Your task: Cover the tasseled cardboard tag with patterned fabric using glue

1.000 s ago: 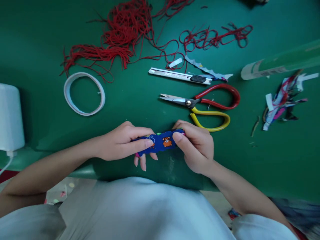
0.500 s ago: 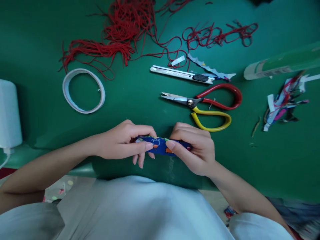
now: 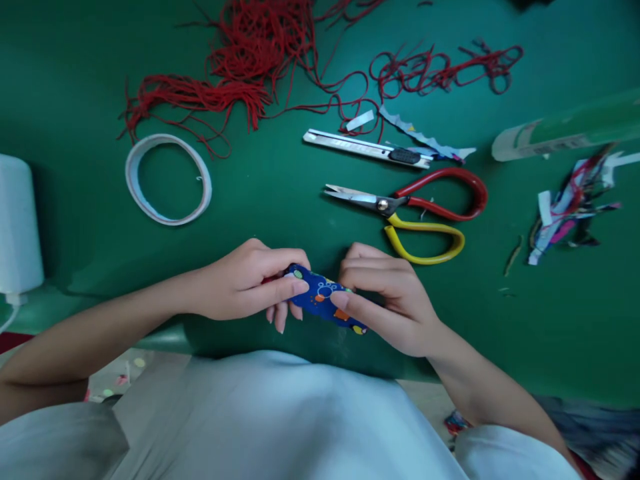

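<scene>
- The left hand (image 3: pixel 245 283) and right hand (image 3: pixel 387 300) pinch a blue patterned strip (image 3: pixel 323 301) between them at the near table edge, thumbs on top, fingers curled under, so it stays taut for handling.
- Scissors (image 3: pixel 410 210) and a utility knife (image 3: pixel 367 148) lie just beyond, within reach.
- Red cord (image 3: pixel 250 60) piles far left; a tape ring (image 3: pixel 167 179) sits left.

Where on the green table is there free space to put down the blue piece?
Bare green table lies left of the tape ring, and between that ring and the scissors. The far edge is crowded with red cord; scraps clutter the right.
</scene>
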`<state>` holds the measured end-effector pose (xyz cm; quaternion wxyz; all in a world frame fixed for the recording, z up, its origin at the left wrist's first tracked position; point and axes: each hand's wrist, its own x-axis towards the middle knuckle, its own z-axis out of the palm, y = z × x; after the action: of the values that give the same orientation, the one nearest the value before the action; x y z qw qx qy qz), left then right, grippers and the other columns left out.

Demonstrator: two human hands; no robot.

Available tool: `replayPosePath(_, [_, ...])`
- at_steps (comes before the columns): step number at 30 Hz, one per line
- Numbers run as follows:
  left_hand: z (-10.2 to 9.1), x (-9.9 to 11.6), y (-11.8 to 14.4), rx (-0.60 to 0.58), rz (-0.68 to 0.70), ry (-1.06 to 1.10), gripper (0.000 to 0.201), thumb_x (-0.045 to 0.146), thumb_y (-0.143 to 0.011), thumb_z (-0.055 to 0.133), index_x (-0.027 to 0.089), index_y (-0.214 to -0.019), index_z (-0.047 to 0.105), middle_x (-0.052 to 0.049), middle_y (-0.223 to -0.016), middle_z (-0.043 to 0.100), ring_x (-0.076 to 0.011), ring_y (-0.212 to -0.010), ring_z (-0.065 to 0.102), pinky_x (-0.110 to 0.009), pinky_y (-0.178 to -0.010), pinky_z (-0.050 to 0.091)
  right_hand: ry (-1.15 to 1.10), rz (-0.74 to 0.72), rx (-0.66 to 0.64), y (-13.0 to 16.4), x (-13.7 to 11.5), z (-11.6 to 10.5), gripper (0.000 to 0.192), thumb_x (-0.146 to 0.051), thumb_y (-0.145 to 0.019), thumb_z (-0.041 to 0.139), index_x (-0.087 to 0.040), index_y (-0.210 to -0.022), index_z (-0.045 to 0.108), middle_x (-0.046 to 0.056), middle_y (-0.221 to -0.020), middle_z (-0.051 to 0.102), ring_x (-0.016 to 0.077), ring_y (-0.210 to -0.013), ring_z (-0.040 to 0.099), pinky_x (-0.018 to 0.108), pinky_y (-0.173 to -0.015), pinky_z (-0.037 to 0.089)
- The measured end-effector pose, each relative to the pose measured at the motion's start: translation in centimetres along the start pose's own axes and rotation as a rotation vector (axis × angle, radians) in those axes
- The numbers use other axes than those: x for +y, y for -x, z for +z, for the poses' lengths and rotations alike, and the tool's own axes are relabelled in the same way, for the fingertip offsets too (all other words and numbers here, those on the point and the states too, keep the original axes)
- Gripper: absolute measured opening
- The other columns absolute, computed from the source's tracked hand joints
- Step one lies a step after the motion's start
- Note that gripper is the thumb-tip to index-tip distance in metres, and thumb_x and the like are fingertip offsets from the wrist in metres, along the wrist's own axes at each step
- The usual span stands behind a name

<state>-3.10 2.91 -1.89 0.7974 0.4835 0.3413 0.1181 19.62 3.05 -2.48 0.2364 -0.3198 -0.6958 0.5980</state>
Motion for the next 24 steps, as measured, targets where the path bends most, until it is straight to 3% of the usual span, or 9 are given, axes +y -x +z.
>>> replayPosePath(6, [-0.4, -0.2, 0.0, 0.034, 0.025, 0.160, 0.027, 0.036, -0.097, 0.050, 0.015, -0.080, 0.049, -0.008, -0.078, 0.073, -0.0145, -0.059, 0.072, -0.019, -0.050, 0.058, -0.117, 0.083, 0.134, 0.2, 0.1, -0.3, 0.030, -0.017, -0.091, 0.056, -0.019, -0.062, 0.050, -0.002, -0.055, 0.045, 0.0117, -0.062, 0.037, 0.027, -0.057, 0.032])
replayPosePath(11, [-0.1, -0.1, -0.1, 0.096, 0.072, 0.015, 0.028, 0.028, -0.098, 0.047, 0.016, -0.073, 0.047, -0.004, -0.066, 0.071, -0.0109, -0.051, 0.068, -0.014, -0.044, 0.052, -0.091, 0.093, 0.094, 0.3, 0.1, -0.5, 0.029, -0.020, -0.092, 0.056, -0.019, -0.063, 0.051, -0.002, -0.057, 0.046, 0.0112, -0.061, 0.040, 0.026, -0.057, 0.034])
replayPosePath(16, [-0.3, 0.0, 0.0, 0.057, 0.097, -0.144, 0.031, 0.028, -0.099, 0.043, 0.019, -0.070, 0.041, 0.001, -0.050, 0.064, -0.0089, -0.046, 0.064, -0.015, -0.045, 0.047, -0.049, 0.095, 0.064, 0.3, 0.0, -0.7, 0.017, -0.022, -0.092, 0.057, -0.019, -0.075, 0.059, 0.000, -0.065, 0.053, 0.0125, -0.066, 0.046, 0.027, -0.059, 0.038])
replayPosePath(21, [-0.8, 0.0, 0.1, 0.011, -0.011, 0.185, 0.024, 0.036, -0.098, 0.049, 0.019, -0.081, 0.045, 0.004, -0.048, 0.060, -0.0103, -0.041, 0.060, -0.016, -0.040, 0.044, -0.135, 0.160, 0.066, 0.4, 0.1, -1.0, 0.025, -0.023, -0.093, 0.056, -0.019, -0.068, 0.056, -0.001, -0.064, 0.053, 0.0115, -0.064, 0.047, 0.026, -0.057, 0.038])
replayPosePath(24, [-1.2, -0.1, -0.1, 0.069, -0.028, 0.428, 0.019, 0.035, -0.093, 0.058, 0.019, -0.091, 0.047, 0.006, -0.051, 0.060, -0.0112, -0.040, 0.060, -0.017, -0.037, 0.043, -0.201, 0.194, 0.090, 0.6, 0.1, -1.2, 0.027, -0.024, -0.093, 0.056, -0.019, -0.067, 0.054, -0.001, -0.063, 0.052, 0.0114, -0.063, 0.046, 0.026, -0.056, 0.037])
